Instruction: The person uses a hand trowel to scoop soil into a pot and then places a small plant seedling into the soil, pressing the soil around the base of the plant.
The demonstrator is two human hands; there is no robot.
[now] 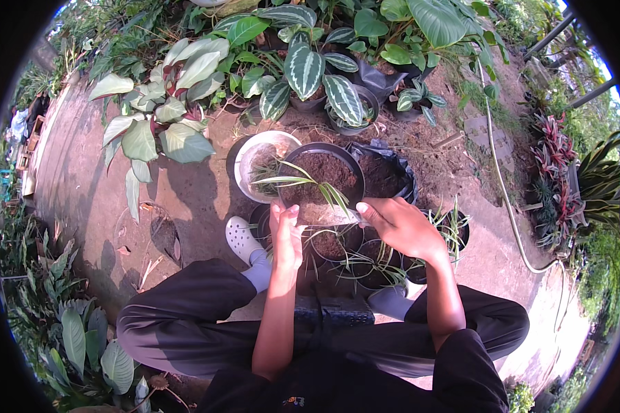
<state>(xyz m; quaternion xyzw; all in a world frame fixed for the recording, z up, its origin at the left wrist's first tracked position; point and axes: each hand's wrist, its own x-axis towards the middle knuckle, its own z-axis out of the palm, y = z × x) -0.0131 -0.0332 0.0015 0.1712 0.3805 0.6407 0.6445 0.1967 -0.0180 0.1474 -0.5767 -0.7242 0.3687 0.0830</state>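
A black plastic pot [360,164] filled with brown soil is tilted in front of me. My left hand [288,232] grips its near left side. A small spider plant [302,180] with striped leaves lies over the soil. My right hand [400,224] is closed on a flat, soil-smeared trowel [336,216] that spans the pot's near side; most of its handle is hidden by the fingers. Behind the pot on the left stands a white bucket [244,165] with thin leaves inside. At the right, a black plastic bag [405,173] holds dark soil.
Several black pots with spider plants [374,263] stand between my feet. Larger potted plants [305,69] line the far side. A hose [501,180] curves along the right. Dry debris lies on the ground [196,191] at left, near a shallow round hole.
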